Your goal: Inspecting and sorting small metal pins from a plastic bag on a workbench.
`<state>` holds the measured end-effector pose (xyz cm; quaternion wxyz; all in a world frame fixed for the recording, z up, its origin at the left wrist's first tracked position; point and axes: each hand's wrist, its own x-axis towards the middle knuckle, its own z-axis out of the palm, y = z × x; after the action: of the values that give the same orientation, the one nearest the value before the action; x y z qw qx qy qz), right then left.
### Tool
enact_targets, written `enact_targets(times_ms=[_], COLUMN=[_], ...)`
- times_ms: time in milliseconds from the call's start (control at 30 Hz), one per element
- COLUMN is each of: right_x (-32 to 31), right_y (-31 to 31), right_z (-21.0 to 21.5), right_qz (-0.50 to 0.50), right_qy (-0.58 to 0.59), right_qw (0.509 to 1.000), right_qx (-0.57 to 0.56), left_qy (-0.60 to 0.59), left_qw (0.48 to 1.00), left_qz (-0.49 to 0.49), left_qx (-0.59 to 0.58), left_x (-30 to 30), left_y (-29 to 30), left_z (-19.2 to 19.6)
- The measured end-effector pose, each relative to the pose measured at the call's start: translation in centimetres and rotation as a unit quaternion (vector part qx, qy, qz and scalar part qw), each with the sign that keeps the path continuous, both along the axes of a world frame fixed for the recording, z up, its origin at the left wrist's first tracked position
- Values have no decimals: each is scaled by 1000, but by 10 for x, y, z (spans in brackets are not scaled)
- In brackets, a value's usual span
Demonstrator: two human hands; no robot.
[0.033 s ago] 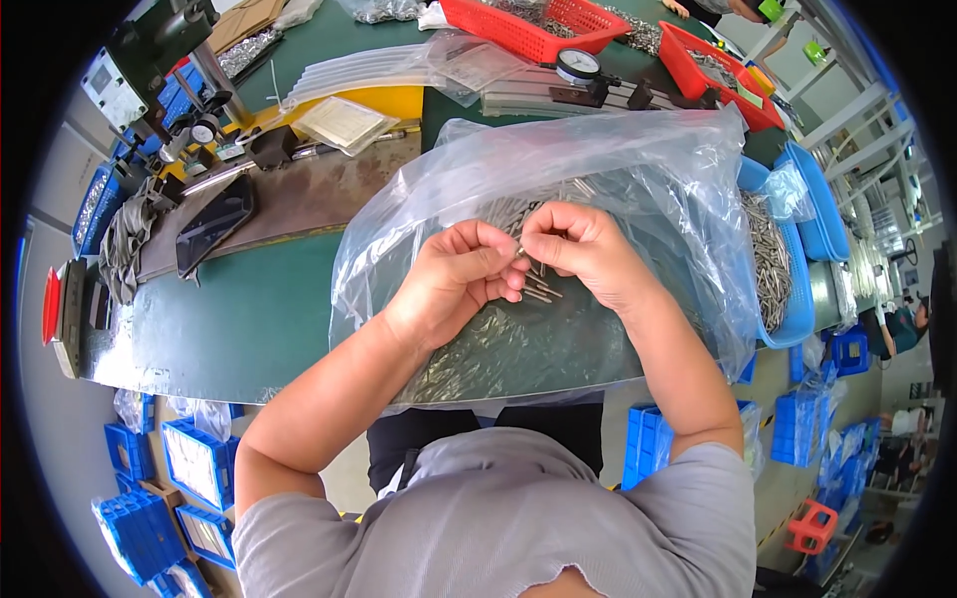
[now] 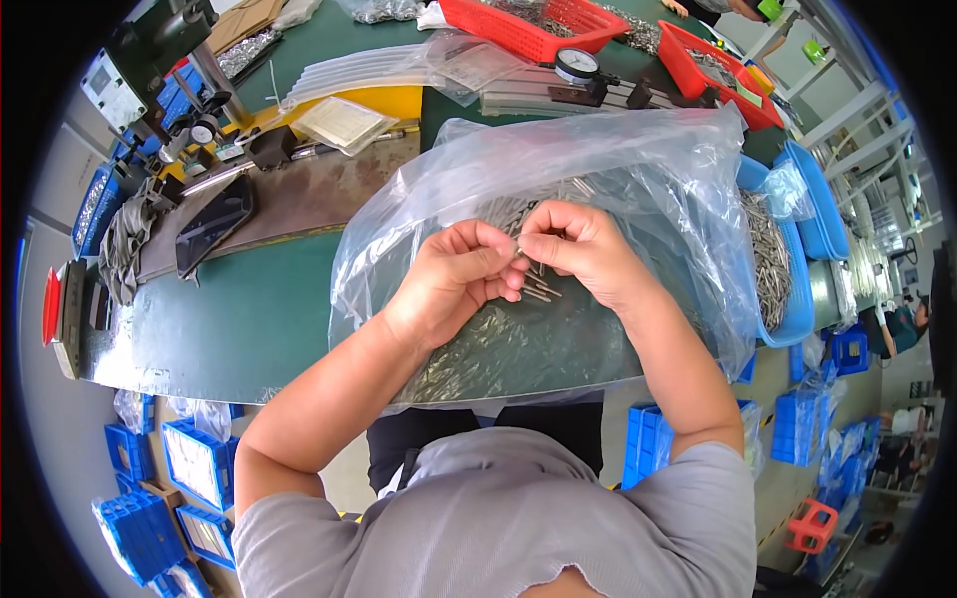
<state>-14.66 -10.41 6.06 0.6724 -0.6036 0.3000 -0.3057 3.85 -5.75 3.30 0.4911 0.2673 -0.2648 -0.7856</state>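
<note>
Over the green table, my left hand (image 2: 451,271) and my right hand (image 2: 580,249) meet with their fingertips pinched together. Between them is a small shiny metal pin (image 2: 518,252), mostly covered by the fingers. Both hands are closed on it. Below and behind the fingers lie several loose slim metal pins (image 2: 539,290), on a large clear plastic bag (image 2: 658,159) spread across the table. More pins show through the plastic beyond my hands.
Right of the bag, a blue basket (image 2: 799,299) holds many metal pins. Red baskets (image 2: 538,42) and a dial gauge (image 2: 577,66) stand at the back. A phone (image 2: 216,224) rests on a brown plate at left, near a gauge stand (image 2: 214,80). Blue crates (image 2: 140,533) sit below.
</note>
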Motion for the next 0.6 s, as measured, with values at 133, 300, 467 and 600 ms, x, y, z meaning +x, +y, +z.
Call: enact_targets(times_ms=[133,300,467,600], right_x=[3,3,-24,-31], right_y=[1,2,-18,-28], right_z=[1,-5,5,-4], right_qz=[-8,-11,-132,-75], right_qy=[25,-16,-170,-152], right_qw=[1000,999,960,965], right_qx=[-15,-36,179,200], left_qy=[-5,-7,-8,-3], left_qw=[1000,1000,999,999], left_qz=[7,15,36,38], left_qx=[-3,-8,-9,-1], left_x=[1,1,1,3], left_y=[-1,-3,-3,-3], left_z=[-2,-2,2,2])
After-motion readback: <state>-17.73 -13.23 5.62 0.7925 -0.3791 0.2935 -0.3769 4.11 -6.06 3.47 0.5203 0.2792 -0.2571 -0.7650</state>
